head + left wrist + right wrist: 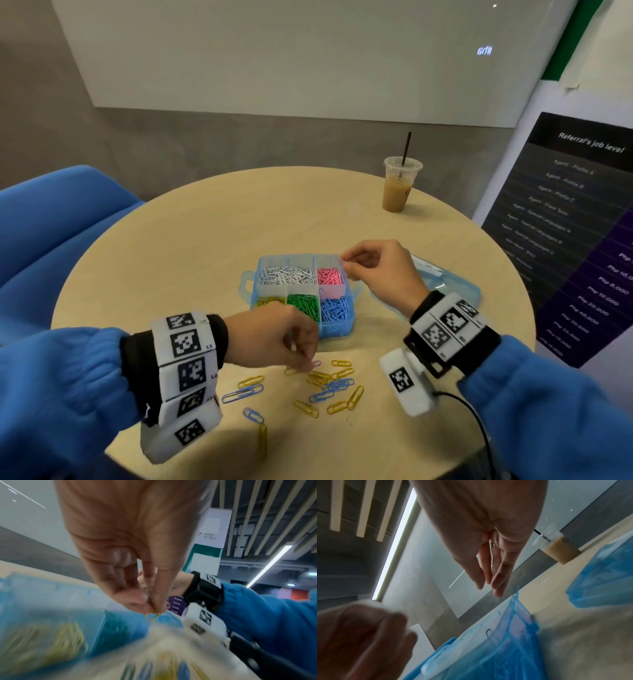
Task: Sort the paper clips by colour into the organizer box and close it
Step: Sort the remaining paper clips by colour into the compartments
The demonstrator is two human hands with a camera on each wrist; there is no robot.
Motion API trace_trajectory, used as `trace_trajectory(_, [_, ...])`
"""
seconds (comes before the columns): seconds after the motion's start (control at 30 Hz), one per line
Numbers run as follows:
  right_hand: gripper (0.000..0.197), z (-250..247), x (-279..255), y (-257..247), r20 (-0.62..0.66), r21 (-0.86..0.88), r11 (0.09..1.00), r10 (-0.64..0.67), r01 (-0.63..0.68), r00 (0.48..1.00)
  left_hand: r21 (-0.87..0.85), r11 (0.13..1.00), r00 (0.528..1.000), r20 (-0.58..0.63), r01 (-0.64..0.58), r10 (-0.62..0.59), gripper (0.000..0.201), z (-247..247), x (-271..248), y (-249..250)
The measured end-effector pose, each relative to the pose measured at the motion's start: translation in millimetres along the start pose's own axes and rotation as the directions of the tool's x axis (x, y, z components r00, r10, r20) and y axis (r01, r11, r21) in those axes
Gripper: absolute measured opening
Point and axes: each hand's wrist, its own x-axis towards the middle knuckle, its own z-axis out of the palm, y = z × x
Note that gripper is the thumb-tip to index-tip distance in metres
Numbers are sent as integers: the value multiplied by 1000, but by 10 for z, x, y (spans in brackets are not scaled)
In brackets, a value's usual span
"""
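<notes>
Nearest the viewer, loose yellow and blue paper clips [323, 387] lie scattered on the round wooden surface [191, 240], at about 6 o'clock from the organizer box [301, 291]. The left hand [274, 337] reaches in from 9 o'clock, wrist roughly level, its fingers [308, 356] curled downward over the pile; the head view shows a small clip at their tips, and the left wrist view, though blurred, shows thumb and forefinger pinching a yellow clip [151, 614]. Beyond it the box sits open, with white, pink, yellow, green and blue clips each in a separate compartment. The right hand [380, 270] comes in from 4 o'clock and is raised over the box's 2 o'clock corner, above the pink compartment, fingers bunched on a pink clip [342, 263]; the right wrist view shows the fingers drawn close together but not the clip itself. The clear blue lid [455, 287] lies at 3 o'clock of the box. Farthest off, at 1 o'clock, stands an iced coffee cup [399, 188] with a straw.
</notes>
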Motion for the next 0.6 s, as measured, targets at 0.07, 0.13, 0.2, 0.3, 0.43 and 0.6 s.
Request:
trace_trajectory(0.07, [17, 42, 125, 27, 10, -40, 998, 43, -42, 999, -25, 1000, 999, -48, 12, -14, 8, -134, 65, 21])
trace_trajectory(0.13, [22, 39, 177, 48, 35, -51, 996, 78, -76, 996, -103, 993, 995, -79, 50, -59, 9, -278, 140, 23])
trace_trajectory(0.2, [17, 10, 149, 37, 54, 6, 997, 80, -81, 995, -203, 974, 991, -62, 101, -116, 9, -405, 209, 19])
trace_trajectory(0.3, [7, -60, 4, -5, 131, 126, 986, 92, -108, 987, -313, 941, 990, -23, 127, -141, 5, -507, 274, 14])
trace_trajectory(0.43, [15, -105, -261, -85, 298, 250, 945, 135, -213, 945, -527, 837, 983, -12, 148, -181, 8, -478, 332, -19])
trace_trajectory(0.6, [9, 29, -375, -139, 338, 332, 903, 158, -274, 928, -750, 651, 968, -60, 117, -243, 9, -425, 449, 25])
